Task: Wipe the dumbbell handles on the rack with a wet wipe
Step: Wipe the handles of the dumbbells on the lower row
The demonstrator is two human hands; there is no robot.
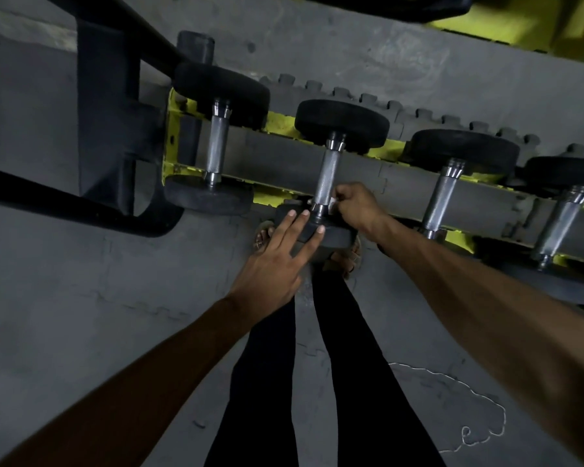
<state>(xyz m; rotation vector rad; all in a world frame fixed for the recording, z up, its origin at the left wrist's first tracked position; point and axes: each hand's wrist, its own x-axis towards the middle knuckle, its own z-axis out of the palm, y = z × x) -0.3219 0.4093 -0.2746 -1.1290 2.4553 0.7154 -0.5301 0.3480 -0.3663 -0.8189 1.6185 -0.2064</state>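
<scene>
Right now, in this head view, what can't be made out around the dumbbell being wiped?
Head view:
- Wet wipe: only a white scrap shows; right hand hides the rest.
- Near head of that dumbbell: partly covered by left hand.
- Rightmost dumbbell: far head cut by the frame edge.
- Weight markings: too dark to read.

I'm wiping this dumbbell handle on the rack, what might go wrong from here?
The dumbbell's near head hangs right above your sandalled feet; pushing it with the left hand might roll it off the rack. The wet wipe in your right hand is bunched small, so it may miss much of the handle.
</scene>
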